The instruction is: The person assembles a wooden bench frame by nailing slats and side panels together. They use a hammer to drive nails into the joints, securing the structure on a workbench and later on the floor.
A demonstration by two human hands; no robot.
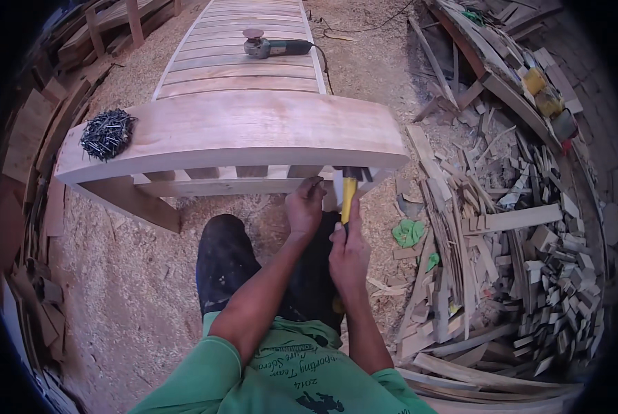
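Observation:
My right hand [349,257] is wrapped round the black lower end of a hammer [349,200] with a yellow handle. The hammer's dark head is up against the underside of a wide pale board [254,127], near its right end. Just left of the hammer, my left hand [304,209] is raised below the board's front edge, fingers pinched together. Whatever those fingertips hold, if anything, is too small to tell. A heap of dark nails [109,134] lies on the board's left end.
Behind the board stretches a slatted wooden frame [233,72], with a corded angle grinder [274,47] on its slats. Wood offcuts [557,290] pile up at the right, a green crumpled scrap [408,233] beside them. Shavings [129,290] cover the floor; more boards [36,138] stand left.

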